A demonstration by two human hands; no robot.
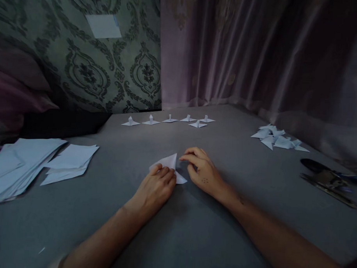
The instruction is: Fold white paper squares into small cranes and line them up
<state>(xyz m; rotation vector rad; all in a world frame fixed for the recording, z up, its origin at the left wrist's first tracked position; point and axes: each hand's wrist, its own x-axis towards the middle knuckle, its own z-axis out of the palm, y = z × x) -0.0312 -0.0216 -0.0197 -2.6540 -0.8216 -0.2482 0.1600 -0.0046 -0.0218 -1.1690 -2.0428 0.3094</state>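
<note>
A folded piece of white paper (169,162) lies on the grey surface in front of me, one pointed flap standing up and another point flat toward the right. My left hand (158,184) is closed over its near side, fingers bent and pressing on it, so part of the folds is hidden. Just right of the paper is my right hand (203,170), its fingers curved and thumb apart from the index finger. Nothing shows between those fingers, and a small gap separates them from the raised flap.
Several small folded paper figures (151,120) stand in a group at the back. A heap of folded paper pieces (276,137) lies at right, near scissors (326,176). Stacks of paper sheets (22,163) and smaller cut sheets (74,157) are at left. A curtain (193,52) hangs behind.
</note>
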